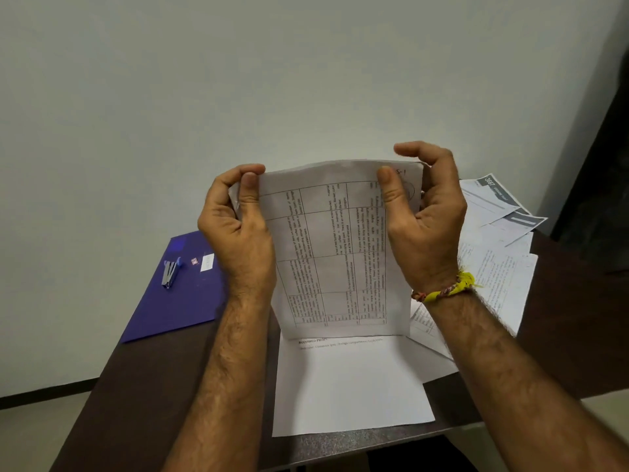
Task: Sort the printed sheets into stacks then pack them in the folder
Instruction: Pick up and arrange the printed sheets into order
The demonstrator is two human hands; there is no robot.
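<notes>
So I've got both hands up in front of me, my left hand (238,219) pinching the top left corner of a printed sheet (337,253) and my right hand (425,216) gripping the top right corner, thumb on the front and fingers curled behind. It's a table-style page, turned sideways, held upright above the counter (561,318).

Progress-wise, I'd say I'm still early in the sorting. Right below my hands there's a white sheet (350,386) lying flat, mostly blank with a "REQUIRED PROPS" line at the top, which looks like the start of one stack, though I can't tell how many pages are in it. Off to the right of my right hand there's still a messy fan of loose pages (500,240), overlapping at all angles, so that lot isn't sorted yet. The purple folder (180,301) sits to the left of my left hand, closed, with a stapler (170,272) lying on top of it. Nothing packed yet as far as I can see.

Room is kinda tight. The flat sheet's near edge sits close to the counter's front edge, and the messy pages reach toward the far right edge. The only bare patch is the dark strip between the folder and the flat sheet, under my left forearm.
</notes>
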